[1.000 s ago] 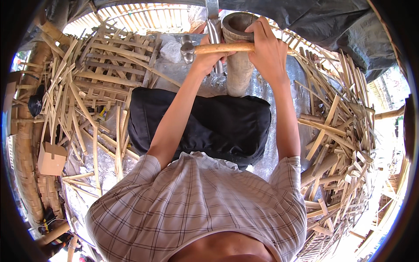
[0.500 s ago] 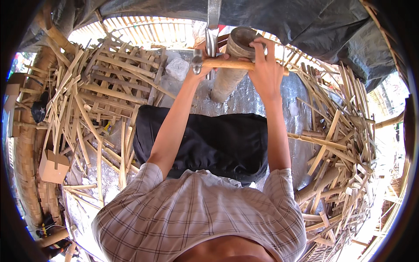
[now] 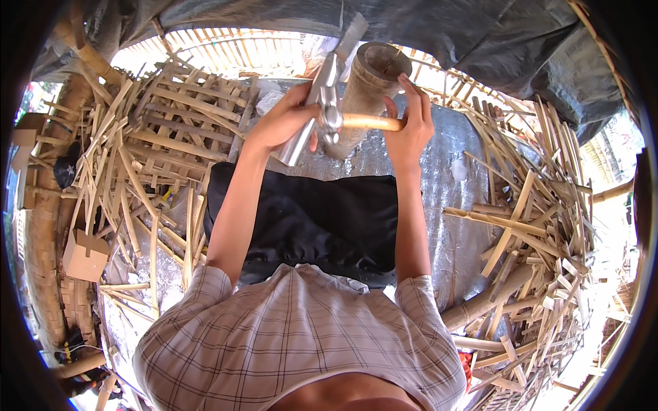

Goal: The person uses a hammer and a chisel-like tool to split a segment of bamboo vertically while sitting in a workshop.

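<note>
**Two hands on a blade and a bamboo tube**

Left hand (image 3: 284, 123) is closing around a broad metal blade (image 3: 317, 103), fingers wrapped over its flat side, thumb underneath. The blade is running slantwise from lower left to upper right, shiny grey, its tip reaching past the tube's rim.

Right hand (image 3: 410, 127) is gripping the far end of a short wooden handle (image 3: 370, 122), fingers curled, the forefinger stretching up and touching the wall of the bamboo tube (image 3: 373, 75). The handle is lying crosswise and meeting the blade at a metal fitting between the two hands.

Count: one blade, one handle, one tube in hand. The tube is standing nearly upright just beyond the knees, between the two hands and above the black cloth (image 3: 308, 219) covering the lap. It is looking pale brown, thick-walled, hollow, its open mouth dark and facing the camera.

Split bamboo strips (image 3: 144, 157) are lying piled on the left, too many to count; more strips and round bamboo poles (image 3: 521, 226) are heaping on the right. A silver sheet (image 3: 445, 198) is covering the ground. One cardboard box (image 3: 86, 255) is sitting at the far left.
</note>
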Demonstrator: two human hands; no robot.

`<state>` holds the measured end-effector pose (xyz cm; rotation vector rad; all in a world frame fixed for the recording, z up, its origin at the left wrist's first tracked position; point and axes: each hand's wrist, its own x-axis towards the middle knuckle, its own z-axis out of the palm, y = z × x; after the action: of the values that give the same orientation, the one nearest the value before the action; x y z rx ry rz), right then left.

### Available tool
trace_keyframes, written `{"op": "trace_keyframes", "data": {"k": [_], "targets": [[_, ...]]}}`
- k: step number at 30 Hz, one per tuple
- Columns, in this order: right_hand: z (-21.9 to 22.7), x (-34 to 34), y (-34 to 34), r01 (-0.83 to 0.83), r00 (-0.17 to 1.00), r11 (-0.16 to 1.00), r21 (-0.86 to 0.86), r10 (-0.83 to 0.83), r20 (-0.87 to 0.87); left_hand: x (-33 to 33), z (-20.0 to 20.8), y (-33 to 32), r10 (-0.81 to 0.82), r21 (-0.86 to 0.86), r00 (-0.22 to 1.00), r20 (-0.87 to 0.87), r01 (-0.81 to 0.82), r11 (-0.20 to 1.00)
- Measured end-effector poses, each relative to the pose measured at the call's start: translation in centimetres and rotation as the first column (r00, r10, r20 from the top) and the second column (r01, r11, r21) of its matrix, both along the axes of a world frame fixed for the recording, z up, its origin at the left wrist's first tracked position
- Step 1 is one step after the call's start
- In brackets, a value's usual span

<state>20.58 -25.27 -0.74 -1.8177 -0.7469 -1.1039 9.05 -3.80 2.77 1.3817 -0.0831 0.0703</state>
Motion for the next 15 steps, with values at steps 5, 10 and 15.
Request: {"op": "trace_keyframes", "data": {"k": [5, 10, 15], "targets": [[-0.5, -0.7, -1.1, -0.103, 0.982, 0.994, 0.037, 0.107, -0.153, -1.3, 2.8, -3.5, 0.049, 0.286, 0.999, -0.007, -0.045, 0.957], [-0.5, -0.7, -1.2, -0.133, 0.967, 0.986, 0.101, 0.151, -0.205, -0.5, 1.2, -4.7, 0.019, 0.090, 0.981, -0.196, -0.002, 0.996], [-0.4, -0.8, -1.6, -0.121, 0.953, 0.991, 0.054, 0.132, -0.274, 0.1, -0.6, -7.1, -0.096, -0.010, 0.986, -0.138, 0.095, 0.995]]}}
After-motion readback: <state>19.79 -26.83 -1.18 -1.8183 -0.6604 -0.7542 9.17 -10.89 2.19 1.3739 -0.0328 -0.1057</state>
